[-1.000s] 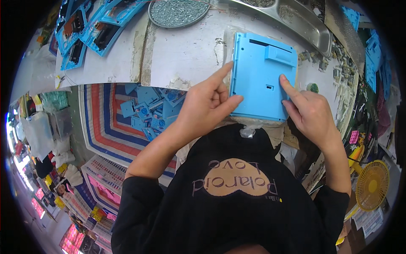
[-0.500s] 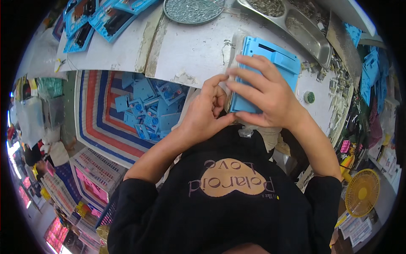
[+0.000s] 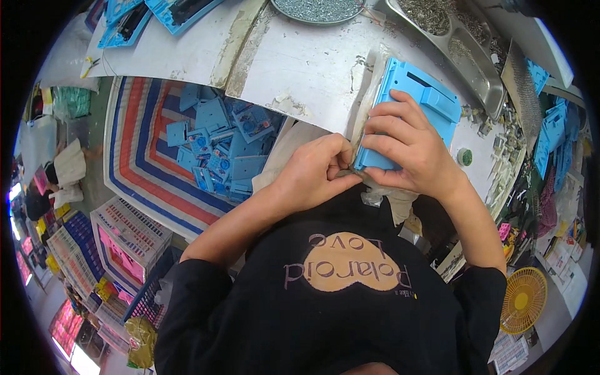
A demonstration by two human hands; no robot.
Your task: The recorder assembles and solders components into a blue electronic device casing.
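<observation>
A light-blue plastic case (image 3: 440,103) with a dark slot and a raised part lies at the table's near edge, slightly tilted. My right hand (image 3: 412,147) lies over its left side, the fingers curled on it and the thumb at its lower edge. Cloudy, wrinkled plastic wrap (image 3: 373,81) runs along the case's left side. By the case's lower left corner my left hand (image 3: 319,165) is closed, thumb and fingers pinched together. Whatever is between those fingertips is too small and hidden to make out.
Left of the table, a striped woven bag (image 3: 134,140) holds several blue plastic parts (image 3: 212,115). A round tray of small metal pieces (image 3: 319,9) and a steel compartment tray (image 3: 497,94) stand farther back. At right are a green round piece (image 3: 464,157) and a yellow fan (image 3: 524,301).
The view has shifted, so the table and case appear farther right. My right hand's fingers are more curled over the case. My left hand remains pinched by its corner.
</observation>
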